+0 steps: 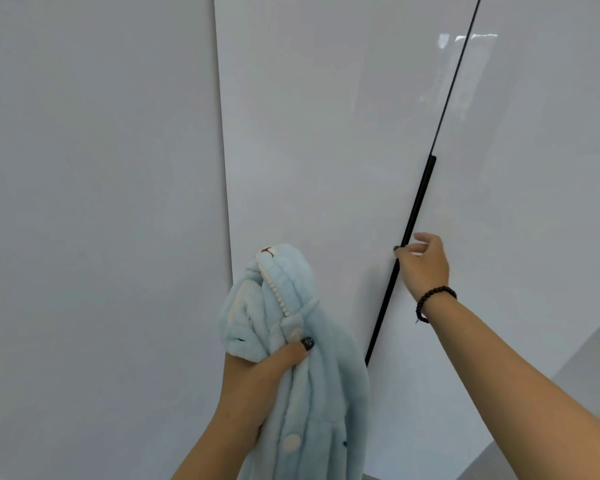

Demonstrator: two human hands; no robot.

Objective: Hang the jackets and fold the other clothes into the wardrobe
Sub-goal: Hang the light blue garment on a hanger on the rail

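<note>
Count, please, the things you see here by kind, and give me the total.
Hands: 2 (left, right)
Light blue fleece jacket: 1
Black door handle: 1
Glossy white wardrobe doors: 2 ()
Black bead bracelet: 1
Total: 7

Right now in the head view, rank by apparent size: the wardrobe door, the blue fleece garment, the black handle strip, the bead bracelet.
1. Wardrobe door, by far the largest.
2. Blue fleece garment, though it is nearer the camera.
3. Black handle strip, long but very thin.
4. Bead bracelet, smallest.
</note>
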